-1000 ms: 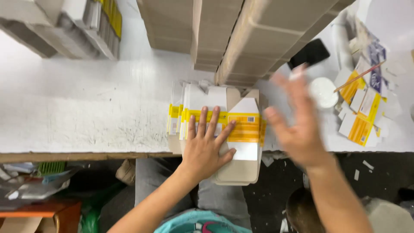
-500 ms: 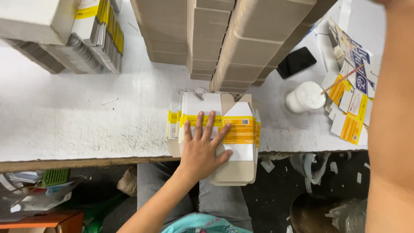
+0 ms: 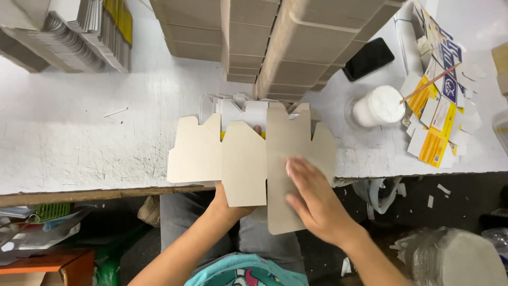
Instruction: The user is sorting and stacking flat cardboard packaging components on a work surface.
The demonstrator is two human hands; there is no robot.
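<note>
A flat, unfolded cardboard box blank (image 3: 243, 159) lies plain brown side up at the front edge of the white table (image 3: 79, 143). It covers a stack of white and yellow printed blanks (image 3: 238, 111). My right hand (image 3: 315, 201) grips the blank's long flap where it hangs over the table edge. My left hand (image 3: 228, 205) reaches under the blank from below. Its fingers are hidden except one fingertip showing in a gap at the top.
Tall rows of brown cardboard (image 3: 296, 42) stand at the back. A pile of flat blanks (image 3: 90, 32) sits at the back left. To the right are a black phone (image 3: 369, 58), a white round pot (image 3: 378, 106) with a thin stick (image 3: 428, 83), and loose printed pieces (image 3: 439, 127).
My right hand swung out to the right, left the view, and came back with a brown blank. It laid the blank over my left hand and the printed stack.
</note>
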